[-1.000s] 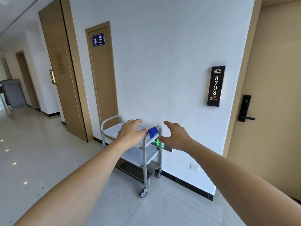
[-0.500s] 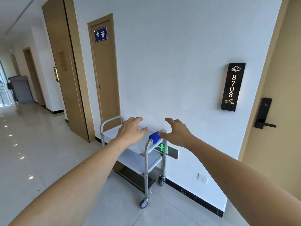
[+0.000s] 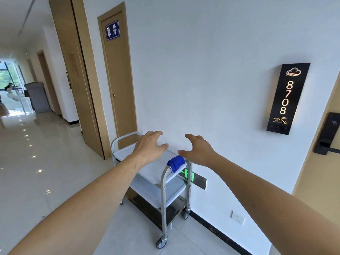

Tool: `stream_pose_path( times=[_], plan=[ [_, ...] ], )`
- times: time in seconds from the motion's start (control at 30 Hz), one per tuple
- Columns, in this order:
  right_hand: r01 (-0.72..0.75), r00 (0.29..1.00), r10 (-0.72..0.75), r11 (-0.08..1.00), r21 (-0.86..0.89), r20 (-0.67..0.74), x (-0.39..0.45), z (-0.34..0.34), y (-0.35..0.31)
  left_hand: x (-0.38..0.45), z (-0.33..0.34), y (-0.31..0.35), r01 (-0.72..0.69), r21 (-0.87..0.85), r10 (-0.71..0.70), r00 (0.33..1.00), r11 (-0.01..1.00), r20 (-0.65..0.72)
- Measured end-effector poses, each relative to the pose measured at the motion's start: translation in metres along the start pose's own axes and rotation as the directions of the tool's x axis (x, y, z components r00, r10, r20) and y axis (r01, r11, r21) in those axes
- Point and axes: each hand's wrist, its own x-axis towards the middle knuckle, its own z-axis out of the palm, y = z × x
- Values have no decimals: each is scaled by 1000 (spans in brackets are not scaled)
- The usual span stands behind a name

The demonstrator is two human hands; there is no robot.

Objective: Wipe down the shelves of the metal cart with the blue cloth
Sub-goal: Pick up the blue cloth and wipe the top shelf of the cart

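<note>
Both arms reach toward the metal cart [image 3: 161,183], which stands against the white wall [image 3: 211,70]. The left hand [image 3: 150,147] is a wide grip, fingers spread and loosely bent, holding nothing. The right hand [image 3: 199,150] is likewise wide and empty. The blue cloth [image 3: 175,162] is draped over the cart's near handle rail, just below the right hand's thumb and apart from it.

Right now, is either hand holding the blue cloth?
No: the blue cloth hangs draped over the metal cart's handle, while the left hand and right hand reach forward, open.
</note>
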Motion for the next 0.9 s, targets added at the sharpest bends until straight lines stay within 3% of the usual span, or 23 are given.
stream_pose_path(
  times=[0.43, 0.9],
  plan=[
    [-58, 998, 58, 998, -21, 10, 120, 63, 8, 110, 34, -78, -44, 5, 43, 998, 999, 43],
    [-278, 959, 276, 960, -21, -58, 274, 141, -29, 274, 36, -197, -173, 7, 169, 969, 985, 178]
  ],
)
